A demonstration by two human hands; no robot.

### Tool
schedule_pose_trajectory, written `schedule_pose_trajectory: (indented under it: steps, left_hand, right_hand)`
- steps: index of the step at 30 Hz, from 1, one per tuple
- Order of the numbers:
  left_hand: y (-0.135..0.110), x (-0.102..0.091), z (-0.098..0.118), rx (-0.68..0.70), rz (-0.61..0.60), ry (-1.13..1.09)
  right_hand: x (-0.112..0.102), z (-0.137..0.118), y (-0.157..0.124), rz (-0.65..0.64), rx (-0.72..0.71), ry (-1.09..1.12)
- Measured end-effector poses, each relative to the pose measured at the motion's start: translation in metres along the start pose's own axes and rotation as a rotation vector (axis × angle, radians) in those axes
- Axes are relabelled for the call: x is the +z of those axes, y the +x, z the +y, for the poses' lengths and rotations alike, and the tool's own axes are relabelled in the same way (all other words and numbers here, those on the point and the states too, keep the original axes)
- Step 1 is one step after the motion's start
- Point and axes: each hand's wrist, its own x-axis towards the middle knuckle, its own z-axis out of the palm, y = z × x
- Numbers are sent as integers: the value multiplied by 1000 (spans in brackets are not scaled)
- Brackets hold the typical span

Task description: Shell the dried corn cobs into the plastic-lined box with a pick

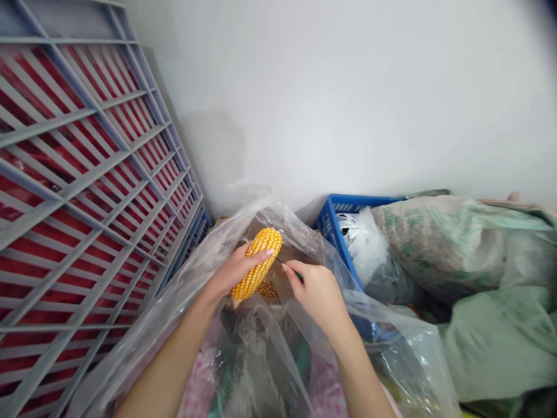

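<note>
My left hand (243, 266) is closed around a yellow corn cob (257, 261), tilted with its pale tip end low and toward me. The thumb lies across the kernels. In my right hand (317, 290) is a thin screwdriver-like tool (300, 276) with a dark shaft and a bit of green handle. Its shaft points at the cob's right side; whether the tip touches is hard to tell. Both hands are over a large clear plastic bag (348, 316), held wide at the top. Loose corn kernels (267, 288) lie inside it, below the cob.
A tall grey-lilac slatted plastic crate (130, 152) with red material behind it stands close on the left. On the right, a blue basket (335, 223) holds a white plastic bag (363, 244), near a bulky patterned sack (439, 244) and green cloth (500, 342). A white wall (348, 98) rises behind.
</note>
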Motion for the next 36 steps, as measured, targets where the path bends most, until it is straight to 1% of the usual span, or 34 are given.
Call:
schedule_pose_trajectory:
  steps: [4,6,8,12,15,19,22,26,31,34,36]
  left_hand:
    - [3,2,-6,60,19,70]
    - [4,4,-8,66,35,63]
    - [6,6,-9,66,60,34]
    - [10,14,-12,62,117,-49]
    - [12,20,-14,39,162,-142]
    - [13,25,-13,-21,196,-328]
    - [12,24,-9,-22,195,-361]
    - [9,15,-3,-31,151,-288]
    - [5,2,0,-100,85,-181]
    - [3,0,0,-112,38,-98]
    - [2,2,-2,-106,15,-71]
  right_hand:
    - [6,-1,1,-5,18,-96]
    - [11,-4,1,4,39,-112]
    - [19,-9,0,42,90,-104]
    - [34,-21,-2,144,256,-103]
    - [41,-27,-1,165,272,-103]
    - [43,-31,2,152,280,-46]
    - [40,-27,3,151,239,22]
    - [30,-15,4,156,139,89]
    - [12,2,5,56,18,119]
    - [5,7,4,-6,-14,117]
    - [4,8,4,-31,-12,104]
